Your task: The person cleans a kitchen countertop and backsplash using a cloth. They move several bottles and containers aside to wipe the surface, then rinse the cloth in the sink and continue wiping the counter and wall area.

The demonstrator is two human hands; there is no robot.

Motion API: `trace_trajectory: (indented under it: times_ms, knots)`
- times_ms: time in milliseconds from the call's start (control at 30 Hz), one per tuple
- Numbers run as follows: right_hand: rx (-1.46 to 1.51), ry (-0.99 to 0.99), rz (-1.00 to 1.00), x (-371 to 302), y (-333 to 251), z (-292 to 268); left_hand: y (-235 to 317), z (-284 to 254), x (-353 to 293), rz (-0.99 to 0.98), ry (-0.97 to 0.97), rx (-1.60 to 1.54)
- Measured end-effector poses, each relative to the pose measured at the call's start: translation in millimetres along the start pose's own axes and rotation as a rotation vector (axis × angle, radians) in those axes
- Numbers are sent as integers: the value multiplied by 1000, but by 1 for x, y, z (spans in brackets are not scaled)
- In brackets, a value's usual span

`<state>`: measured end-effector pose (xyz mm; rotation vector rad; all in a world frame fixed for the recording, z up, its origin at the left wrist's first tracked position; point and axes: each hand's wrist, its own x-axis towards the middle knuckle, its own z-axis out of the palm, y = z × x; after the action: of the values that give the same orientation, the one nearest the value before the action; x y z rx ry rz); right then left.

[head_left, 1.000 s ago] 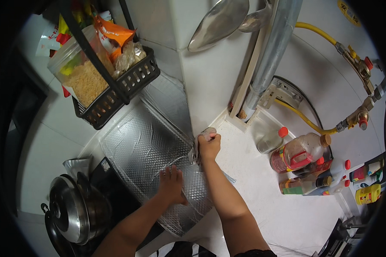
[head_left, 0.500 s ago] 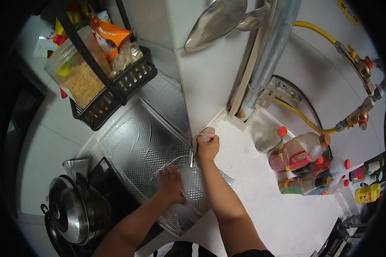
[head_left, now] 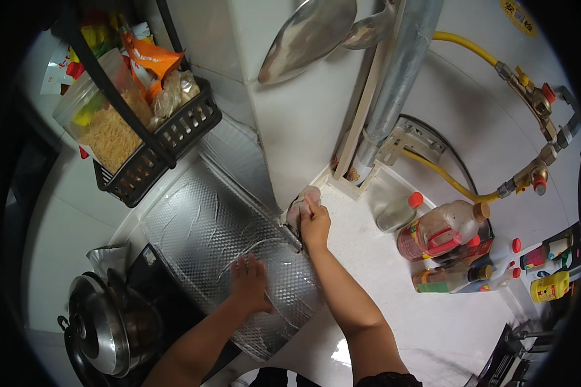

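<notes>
My left hand (head_left: 249,284) lies flat with its fingers spread on a silver embossed foil sheet (head_left: 200,213), which covers the surface beside the stove and runs up the wall behind. My right hand (head_left: 315,226) is closed around a crumpled, greyish-pink cloth (head_left: 295,211). It presses the cloth at the foot of the white wall corner (head_left: 271,142), next to the foil's raised edge. Part of the cloth is hidden under my fingers.
A black basket (head_left: 190,122) with a tub and packets hangs at the upper left. A lidded metal pot (head_left: 103,326) stands at the lower left. Several bottles, including a large oil jug (head_left: 445,229), stand on the white counter (head_left: 368,271). Metal ladles (head_left: 310,39) hang above.
My right hand and the cloth have shifted slightly against the wall corner, and more of the cloth shows. My left hand stays on the foil. The whole view has shifted a little.
</notes>
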<state>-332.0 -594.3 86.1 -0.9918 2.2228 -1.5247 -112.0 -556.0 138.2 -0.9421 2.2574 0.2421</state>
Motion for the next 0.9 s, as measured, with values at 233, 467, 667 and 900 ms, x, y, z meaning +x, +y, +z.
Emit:
trace_trajectory:
  times_ms: [233, 467, 667, 900]
  knots:
    - [-184, 156, 196, 77, -19, 0, 4, -3, -1, 48, 36, -58]
    - [-144, -89, 65, 13, -8, -20, 4, -5, -2, 21, 6, -43]
    - [-8, 603, 20, 49, 18, -62, 0, 0, 4, 26, 34, -28]
    - [-175, 415, 432, 148, 28, -91, -8, 19, 10, 67, 93, -94]
